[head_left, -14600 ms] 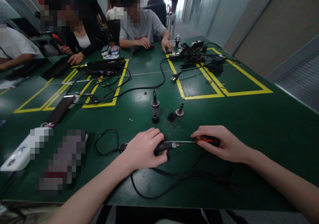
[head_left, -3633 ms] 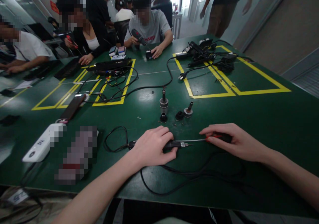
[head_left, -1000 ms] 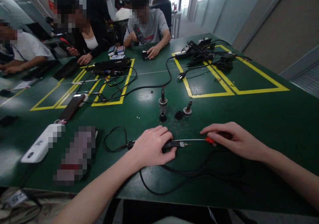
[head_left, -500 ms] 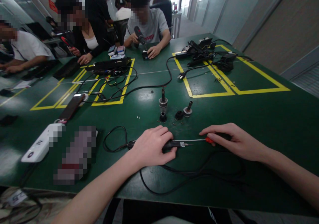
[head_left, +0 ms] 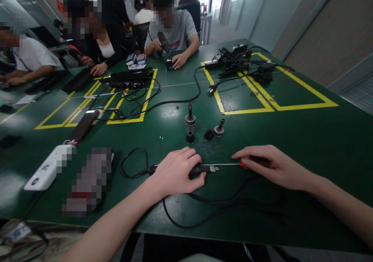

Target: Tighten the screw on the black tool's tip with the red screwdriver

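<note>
My left hand (head_left: 179, 170) is wrapped over a black, pen-shaped corded tool (head_left: 201, 169) lying on the green table. Its silvery collar and thin pin stick out to the right of my thumb. In my right hand (head_left: 275, 165), thumb and fingers pinch the red handle of a screwdriver (head_left: 243, 163). The metal shaft points left along the tool and reaches my left fingers, which hide its tip. Beyond my hands stand a metal cylindrical part (head_left: 190, 121), a smaller metal part with a stem (head_left: 219, 128) and two black collars (head_left: 190, 137), with tiny screws near them.
A black cable (head_left: 186, 226) loops in front of my hands. To the left lie a blurred-out package (head_left: 90, 180), a white power strip (head_left: 48, 169) and a dark phone-like slab (head_left: 84, 126). Tangled adapters (head_left: 233, 60) lie far right. Across the table a co-worker (head_left: 175, 33) uses a power driver.
My right fingers have shifted slightly on the screwdriver, and more of its red handle shows. My left hand stays in place on the black tool.
</note>
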Action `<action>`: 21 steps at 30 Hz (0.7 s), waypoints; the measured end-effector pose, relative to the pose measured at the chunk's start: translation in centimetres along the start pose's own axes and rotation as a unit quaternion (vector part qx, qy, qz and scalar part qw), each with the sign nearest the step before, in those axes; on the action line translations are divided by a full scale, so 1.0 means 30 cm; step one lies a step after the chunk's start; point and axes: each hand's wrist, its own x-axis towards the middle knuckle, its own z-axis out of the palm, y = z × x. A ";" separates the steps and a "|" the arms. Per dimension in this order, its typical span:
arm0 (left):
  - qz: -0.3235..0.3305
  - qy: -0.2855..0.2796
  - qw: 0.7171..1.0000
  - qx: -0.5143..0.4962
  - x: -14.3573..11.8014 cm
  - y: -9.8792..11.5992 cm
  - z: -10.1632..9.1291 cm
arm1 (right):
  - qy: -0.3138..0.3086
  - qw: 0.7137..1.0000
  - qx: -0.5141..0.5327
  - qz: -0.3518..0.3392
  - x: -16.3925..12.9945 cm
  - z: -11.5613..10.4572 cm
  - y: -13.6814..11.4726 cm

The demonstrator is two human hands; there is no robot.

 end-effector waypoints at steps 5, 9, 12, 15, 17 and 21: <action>0.002 0.005 1.000 -0.004 -0.002 -0.002 0.002 | -0.009 1.000 -0.015 -0.022 0.008 -0.020 -0.013; 0.007 0.004 1.000 -0.003 0.000 -0.002 0.004 | -0.011 0.999 -0.027 -0.030 0.003 -0.015 -0.007; 0.009 0.004 1.000 0.000 0.002 -0.001 0.005 | -0.003 0.999 -0.017 -0.028 -0.003 0.002 0.017; 0.010 0.005 1.000 0.002 0.003 -0.001 0.004 | -0.007 0.999 -0.011 -0.040 -0.004 0.010 0.036; 0.011 0.005 1.000 0.004 0.003 -0.001 0.004 | -0.004 0.999 -0.011 -0.049 -0.002 0.006 0.034; 0.012 0.003 1.000 0.004 0.002 0.000 0.004 | -0.002 0.999 -0.011 -0.047 -0.002 -0.008 0.012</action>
